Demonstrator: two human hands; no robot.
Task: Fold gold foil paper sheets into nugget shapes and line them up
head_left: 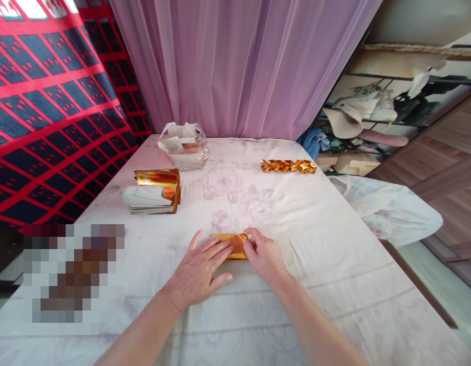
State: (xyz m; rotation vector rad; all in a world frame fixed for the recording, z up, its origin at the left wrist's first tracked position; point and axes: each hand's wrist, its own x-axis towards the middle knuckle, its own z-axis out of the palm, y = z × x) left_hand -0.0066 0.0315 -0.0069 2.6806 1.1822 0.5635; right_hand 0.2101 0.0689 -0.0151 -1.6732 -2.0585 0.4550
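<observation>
A sheet of gold foil paper, folded into a narrow strip, lies on the cloth in front of me. My left hand rests flat on its left part, fingers stretched out and thumb apart. At the strip's right end, my right hand pinches the upper corner, where a slanted fold shows. Farther back on the left is a bent stack of gold foil sheets with white backs. A row of folded gold foil pieces sits at the back right.
A clear plastic bag of paper stands at the back left. The table wears a white flowered cloth. A purple curtain hangs behind it. On the right are a shelf with shoes and a white bag. A blurred patch covers the left.
</observation>
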